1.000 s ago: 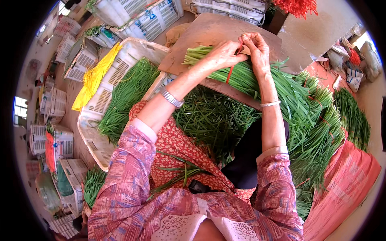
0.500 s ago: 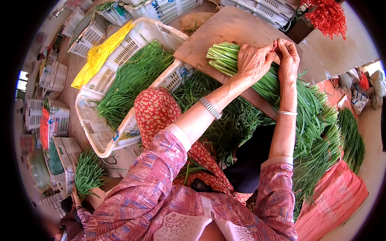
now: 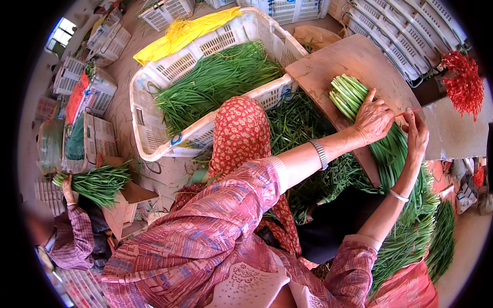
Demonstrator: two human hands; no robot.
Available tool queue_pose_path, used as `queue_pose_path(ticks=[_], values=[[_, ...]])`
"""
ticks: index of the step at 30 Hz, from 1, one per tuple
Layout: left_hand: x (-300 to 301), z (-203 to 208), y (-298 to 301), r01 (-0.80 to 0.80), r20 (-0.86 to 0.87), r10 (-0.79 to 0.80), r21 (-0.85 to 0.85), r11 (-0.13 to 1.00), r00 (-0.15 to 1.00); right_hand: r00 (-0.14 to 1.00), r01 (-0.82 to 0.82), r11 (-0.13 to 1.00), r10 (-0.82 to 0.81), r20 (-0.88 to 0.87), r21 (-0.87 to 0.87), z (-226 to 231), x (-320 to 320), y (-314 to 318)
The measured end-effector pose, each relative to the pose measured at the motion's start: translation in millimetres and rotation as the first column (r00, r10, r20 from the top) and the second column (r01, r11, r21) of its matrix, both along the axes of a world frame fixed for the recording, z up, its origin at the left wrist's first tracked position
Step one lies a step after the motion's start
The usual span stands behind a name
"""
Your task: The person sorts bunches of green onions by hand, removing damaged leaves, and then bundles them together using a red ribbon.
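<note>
A bunch of garlic chives (image 3: 348, 95) lies across the brown board, its pale cut stems toward the far left and its green leaves trailing toward the near right. My left hand (image 3: 374, 120) presses over the bunch, with a red tie (image 3: 408, 113) at its fingertips. The other end of this thin tie is pinched between my right thumb and fingers. My right hand (image 3: 417, 132) is just right of the bunch, so the tie stretches across the short gap between my hands. The left fingertips are partly hidden.
A white crate (image 3: 141, 120) of loose chives stands left of the board (image 3: 308, 66), with a yellow sack (image 3: 190, 33) over its rim. Red ties (image 3: 462, 84) hang at right. Finished bunches (image 3: 411, 241) lie near right. A co-worker's hand (image 3: 68, 191) holds chives at far left.
My view has swung left, so the scene sits farther right. My hands, close together before, have drawn apart, with the red tie now stretched between them. The co-worker's chives have tilted sideways.
</note>
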State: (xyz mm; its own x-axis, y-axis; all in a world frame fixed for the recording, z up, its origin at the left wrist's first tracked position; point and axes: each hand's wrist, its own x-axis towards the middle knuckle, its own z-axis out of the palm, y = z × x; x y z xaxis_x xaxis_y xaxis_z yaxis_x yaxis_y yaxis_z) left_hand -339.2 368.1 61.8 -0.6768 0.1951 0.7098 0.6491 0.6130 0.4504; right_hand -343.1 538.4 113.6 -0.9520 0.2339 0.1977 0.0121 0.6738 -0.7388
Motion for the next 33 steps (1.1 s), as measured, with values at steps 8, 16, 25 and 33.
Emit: queue_pose_path(ticks=[8,16,25,33], values=[[6,10,-10,-0.041,-0.006,0.041,-0.025,0.999,0.999,0.998,0.0,0.86,0.031,-0.052,0.51,15,16,-53],[88,16,-111,0.002,0.298,-0.217,0.584,0.812,0.93,0.991,-0.097,0.771,0.017,-0.132,-0.629,-14,26,-50],[117,3,-91,-0.404,-0.382,-0.852,0.886,-0.228,-0.358,0.767,-0.628,0.271,0.376,-0.52,-0.73,91,109,-107],[37,109,-127,0.118,0.081,-0.959,0.986,0.117,0.271,0.778,-0.579,0.547,0.592,-0.209,-0.605,124,143,-103]])
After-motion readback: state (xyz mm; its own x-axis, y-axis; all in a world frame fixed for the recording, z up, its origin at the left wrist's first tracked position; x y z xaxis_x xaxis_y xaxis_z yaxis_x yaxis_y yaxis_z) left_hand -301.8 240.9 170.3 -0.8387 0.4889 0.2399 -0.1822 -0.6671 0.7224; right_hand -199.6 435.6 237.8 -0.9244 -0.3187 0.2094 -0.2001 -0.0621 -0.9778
